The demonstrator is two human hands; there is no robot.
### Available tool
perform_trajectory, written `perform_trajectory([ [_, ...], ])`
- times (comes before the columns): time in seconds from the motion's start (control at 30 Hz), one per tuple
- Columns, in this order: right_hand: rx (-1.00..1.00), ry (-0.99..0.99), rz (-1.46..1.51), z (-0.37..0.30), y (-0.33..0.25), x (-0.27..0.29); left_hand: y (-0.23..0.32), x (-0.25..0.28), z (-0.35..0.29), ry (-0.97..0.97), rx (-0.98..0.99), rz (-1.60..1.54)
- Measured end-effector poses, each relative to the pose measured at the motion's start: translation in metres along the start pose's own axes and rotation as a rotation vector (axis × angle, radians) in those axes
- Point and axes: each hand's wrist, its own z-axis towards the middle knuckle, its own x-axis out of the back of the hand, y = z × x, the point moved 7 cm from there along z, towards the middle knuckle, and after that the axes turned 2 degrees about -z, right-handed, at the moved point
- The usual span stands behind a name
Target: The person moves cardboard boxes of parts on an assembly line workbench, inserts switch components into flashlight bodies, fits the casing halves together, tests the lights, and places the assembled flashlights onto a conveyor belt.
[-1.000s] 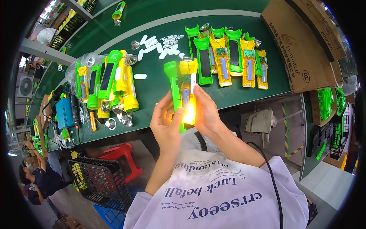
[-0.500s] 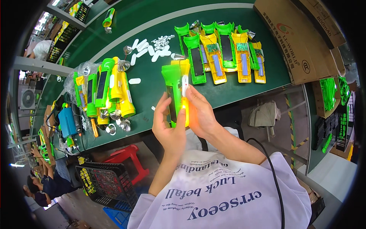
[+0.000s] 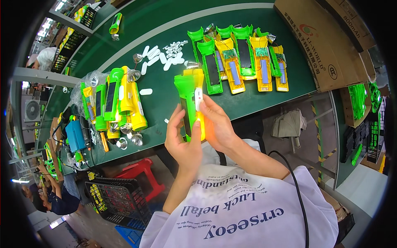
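Between my two hands, above the near edge of the green table, stands a flashlight body (image 3: 188, 97) made of a green half and a yellow half, its wide end pointing away from me. My left hand (image 3: 182, 132) wraps its green side, thumb across the front. My right hand (image 3: 217, 124) closes on the yellow side, with the thumb by a white oval switch cover (image 3: 198, 98) on the seam. A shiny reflector (image 3: 192, 65) shows just past the wide end. The far side of the body and some fingertips are hidden.
Open flashlight halves with batteries and boards (image 3: 235, 68) lie at the back right. Assembled flashlights (image 3: 118, 97) are piled left, near loose reflectors (image 3: 134, 138). White oval pieces (image 3: 153, 56) lie behind. A cardboard box (image 3: 310, 49) stands right; a black crate (image 3: 118, 202) sits below left.
The flashlight body has come slightly lower and nearer to me in both hands. The grip looks the same. The surroundings shift slightly with the view.
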Motion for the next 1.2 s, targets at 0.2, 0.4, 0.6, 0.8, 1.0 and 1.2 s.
perform_trajectory([
  [0.2, 0.019, 0.001, -0.019, 0.001, 0.001, 0.002, 0.006, 0.001, 0.001, -0.051, -0.025, 0.103],
  [0.4, 0.012, 0.025, -0.01, -0.001, 0.003, 0.004, 0.003, -0.004, 0.0, -0.065, -0.032, 0.081],
  [0.6, -0.012, -0.004, 0.052, -0.001, 0.004, 0.007, 0.001, -0.004, 0.0, -0.016, 0.029, -0.043],
  [0.8, 0.019, 0.02, -0.02, -0.003, 0.003, 0.004, 0.003, -0.005, -0.001, -0.07, -0.066, 0.163],
  [1.0, -0.022, 0.039, -0.065, -0.004, 0.002, 0.002, 0.014, -0.005, 0.0, -0.066, -0.201, 0.257],
  [1.2, -0.07, 0.032, -0.098, -0.005, 0.007, 0.005, 0.02, -0.004, -0.002, -0.03, -0.227, 0.369],
])
